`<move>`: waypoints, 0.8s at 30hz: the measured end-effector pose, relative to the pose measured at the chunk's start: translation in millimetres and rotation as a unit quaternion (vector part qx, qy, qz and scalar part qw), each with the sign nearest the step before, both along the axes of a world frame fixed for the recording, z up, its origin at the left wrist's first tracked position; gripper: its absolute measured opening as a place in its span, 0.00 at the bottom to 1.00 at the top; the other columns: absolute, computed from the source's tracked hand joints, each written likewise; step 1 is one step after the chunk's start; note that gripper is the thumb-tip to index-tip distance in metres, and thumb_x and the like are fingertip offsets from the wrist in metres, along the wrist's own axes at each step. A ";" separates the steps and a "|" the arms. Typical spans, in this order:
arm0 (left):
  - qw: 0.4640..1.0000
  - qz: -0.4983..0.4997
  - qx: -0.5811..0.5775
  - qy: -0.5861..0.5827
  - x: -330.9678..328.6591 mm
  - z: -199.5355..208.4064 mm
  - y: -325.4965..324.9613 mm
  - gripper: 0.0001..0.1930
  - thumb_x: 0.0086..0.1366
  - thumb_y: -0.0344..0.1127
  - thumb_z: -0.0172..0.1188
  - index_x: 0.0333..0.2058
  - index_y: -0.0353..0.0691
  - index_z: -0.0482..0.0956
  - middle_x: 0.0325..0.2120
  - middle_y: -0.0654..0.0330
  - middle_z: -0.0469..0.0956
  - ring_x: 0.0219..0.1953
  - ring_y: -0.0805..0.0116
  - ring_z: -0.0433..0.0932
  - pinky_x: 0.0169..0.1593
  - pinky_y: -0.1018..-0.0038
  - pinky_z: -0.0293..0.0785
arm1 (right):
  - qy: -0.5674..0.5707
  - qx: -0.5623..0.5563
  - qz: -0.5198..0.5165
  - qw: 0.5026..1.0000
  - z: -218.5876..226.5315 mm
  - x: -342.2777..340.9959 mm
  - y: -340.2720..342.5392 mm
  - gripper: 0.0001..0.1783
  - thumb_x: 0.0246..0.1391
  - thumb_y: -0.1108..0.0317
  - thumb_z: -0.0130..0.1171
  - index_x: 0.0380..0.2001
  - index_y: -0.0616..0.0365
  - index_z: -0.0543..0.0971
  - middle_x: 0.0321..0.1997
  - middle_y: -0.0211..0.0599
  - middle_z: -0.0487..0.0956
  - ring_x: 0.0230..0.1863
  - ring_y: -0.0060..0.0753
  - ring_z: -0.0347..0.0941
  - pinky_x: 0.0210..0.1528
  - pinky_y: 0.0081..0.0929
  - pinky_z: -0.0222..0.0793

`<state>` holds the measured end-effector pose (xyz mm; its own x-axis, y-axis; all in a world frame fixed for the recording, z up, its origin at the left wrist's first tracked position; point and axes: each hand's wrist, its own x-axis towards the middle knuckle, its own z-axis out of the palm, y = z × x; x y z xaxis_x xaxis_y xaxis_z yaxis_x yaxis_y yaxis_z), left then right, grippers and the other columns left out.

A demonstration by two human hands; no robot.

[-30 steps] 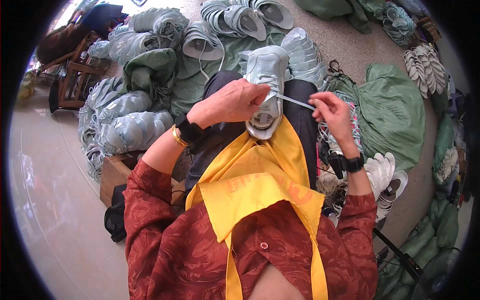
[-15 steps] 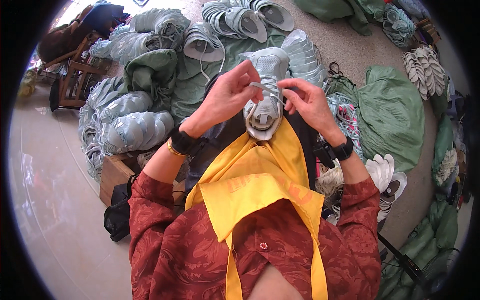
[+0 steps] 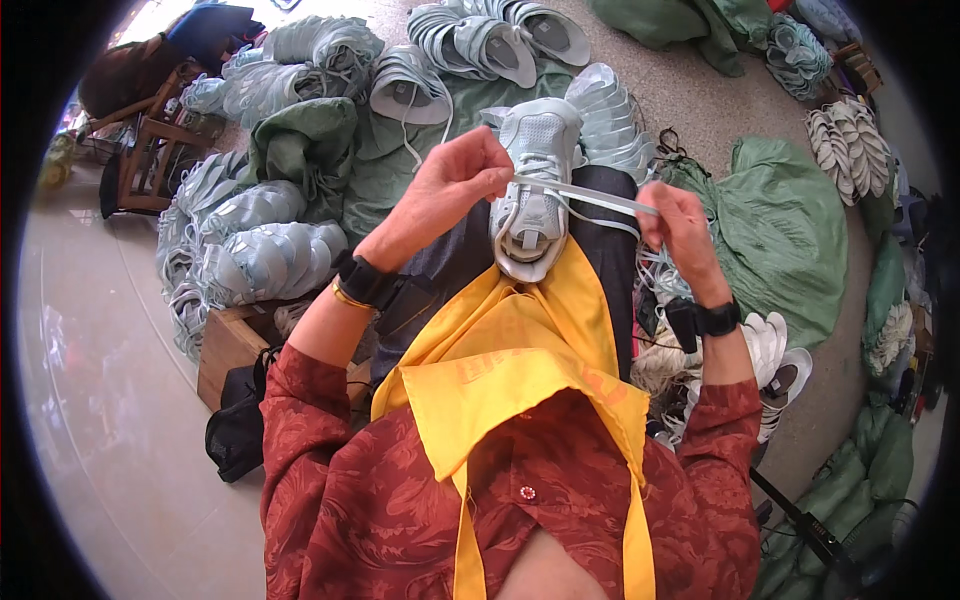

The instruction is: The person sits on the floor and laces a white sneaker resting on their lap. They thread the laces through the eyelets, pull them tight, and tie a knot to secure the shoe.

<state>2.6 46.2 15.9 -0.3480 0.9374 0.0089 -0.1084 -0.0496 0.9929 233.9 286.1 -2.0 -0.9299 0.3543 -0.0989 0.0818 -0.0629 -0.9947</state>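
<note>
A pale grey-blue sneaker rests on my lap, toe pointing away from me and heel against the yellow apron. A flat pale shoelace stretches across its upper part between my hands. My left hand, left of the shoe, pinches one end of that stretch. Out to the right, my right hand is closed on the other end. A looser strand of lace curves below the taut one. The front rows of the shoe are laced.
Stacks of pale sneaker uppers lie at the left, with more shoes at the far side. A green sack bulges at the right, near white shoes. A wooden box stands by my left elbow.
My right hand has moved right and a little down, away from the shoe, drawing the lace out straight. My left hand has shifted slightly left.
</note>
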 end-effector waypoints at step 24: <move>0.987 0.064 0.002 0.144 39.2 -26.0 10.3 0.08 0.64 0.25 0.62 0.36 0.34 0.71 0.28 0.62 0.77 0.33 0.76 0.79 0.41 0.74 0.77 | -0.023 -0.018 0.046 0.998 0.2 -59.9 -73.0 0.09 0.59 0.75 0.64 0.43 0.65 0.83 0.36 0.35 0.86 0.34 0.20 0.83 0.36 0.20 0.79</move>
<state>41.8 56.4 -10.1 -0.4456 0.8859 0.1287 0.1866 -0.0486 0.9812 174.0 213.1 -1.8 -0.9527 0.2621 -0.1539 0.1350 -0.0886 -0.9869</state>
